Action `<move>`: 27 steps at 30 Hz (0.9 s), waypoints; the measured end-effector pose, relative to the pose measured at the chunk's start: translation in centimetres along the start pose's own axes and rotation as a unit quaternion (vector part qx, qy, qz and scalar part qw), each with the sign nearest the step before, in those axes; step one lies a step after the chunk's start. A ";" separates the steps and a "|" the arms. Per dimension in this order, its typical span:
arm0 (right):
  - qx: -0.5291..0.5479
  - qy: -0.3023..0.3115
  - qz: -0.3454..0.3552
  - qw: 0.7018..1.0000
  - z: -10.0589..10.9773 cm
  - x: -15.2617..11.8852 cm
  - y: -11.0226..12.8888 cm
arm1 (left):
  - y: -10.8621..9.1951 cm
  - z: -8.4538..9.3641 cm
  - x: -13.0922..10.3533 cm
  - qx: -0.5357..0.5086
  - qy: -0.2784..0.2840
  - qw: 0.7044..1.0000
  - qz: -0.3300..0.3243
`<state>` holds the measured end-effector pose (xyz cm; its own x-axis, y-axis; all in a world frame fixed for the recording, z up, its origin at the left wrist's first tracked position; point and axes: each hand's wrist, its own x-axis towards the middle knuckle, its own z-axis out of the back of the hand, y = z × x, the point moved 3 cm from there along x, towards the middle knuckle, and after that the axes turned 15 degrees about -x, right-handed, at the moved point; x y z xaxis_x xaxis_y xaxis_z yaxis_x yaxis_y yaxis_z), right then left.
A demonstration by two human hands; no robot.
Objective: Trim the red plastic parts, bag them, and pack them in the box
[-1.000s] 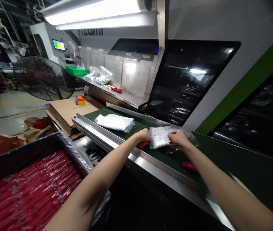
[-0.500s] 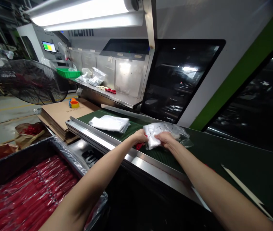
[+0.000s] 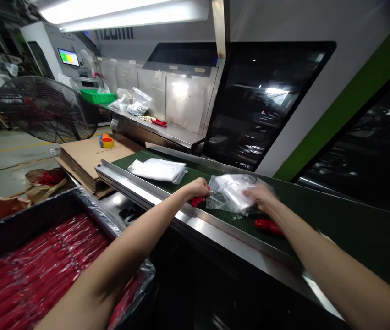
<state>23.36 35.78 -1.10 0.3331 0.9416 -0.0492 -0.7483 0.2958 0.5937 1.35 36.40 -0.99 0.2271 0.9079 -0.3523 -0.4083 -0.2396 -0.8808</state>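
Observation:
On the green conveyor belt (image 3: 304,211), my left hand (image 3: 200,188) is closed round a red part (image 3: 197,201) beside the open edge of a clear plastic bag. My right hand (image 3: 261,196) grips the crumpled bag (image 3: 232,188), which has dark writing on it and white material inside. Below my right wrist lies another red piece (image 3: 267,225), partly hidden by the forearm. A flat stack of white bags (image 3: 159,169) rests on the belt to the left of my hands.
A black lined crate (image 3: 78,197) of wrapped red parts stands lower left. Flat cardboard (image 3: 85,158) bears tape rolls (image 3: 106,140). Behind are a metal shelf (image 3: 181,135) with bags, a green bin (image 3: 95,96) and a fan (image 3: 43,110). The belt's metal rail (image 3: 215,233) runs in front.
My right hand has moved right with the bag, which now spreads wider. The gap between my hands has grown. The red piece under my right wrist now shows more clearly.

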 end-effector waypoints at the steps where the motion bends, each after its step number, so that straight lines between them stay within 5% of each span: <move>1: -0.026 0.026 0.008 0.999 -0.1 -0.3 0.2 | -0.1 -0.1 -0.1 0.001 0.008 1.000 -0.006; 4: -0.103 0.066 0.052 0.991 0.1 -1.5 1.0 | -0.4 -0.7 -0.2 0.002 0.024 0.999 -0.025; 11: -0.240 0.052 0.245 0.938 3.0 -4.9 1.7 | -0.6 -0.1 -1.2 -0.019 0.008 0.996 -0.087; 15: -0.272 0.061 0.294 0.914 2.2 -4.8 1.4 | -1.5 1.0 -3.1 -0.085 -0.023 0.984 -0.154; 19: -0.273 0.047 0.278 0.920 1.3 -3.7 1.4 | -2.3 2.2 -7.0 -0.203 -0.036 0.960 -0.189; 22: -0.252 0.000 0.264 0.931 2.9 -4.5 1.7 | -1.4 2.5 -11.2 -0.290 -0.012 0.939 -0.186; 27: -0.171 -0.067 0.268 0.946 6.8 -12.3 2.1 | 2.5 -0.4 -19.0 -0.371 0.031 0.921 -0.112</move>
<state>21.60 23.75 6.21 -0.0931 0.9490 0.3013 -0.9647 -0.1608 0.2085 -3.61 18.40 3.32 0.2912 0.9475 -0.1324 0.3667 -0.2383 -0.8993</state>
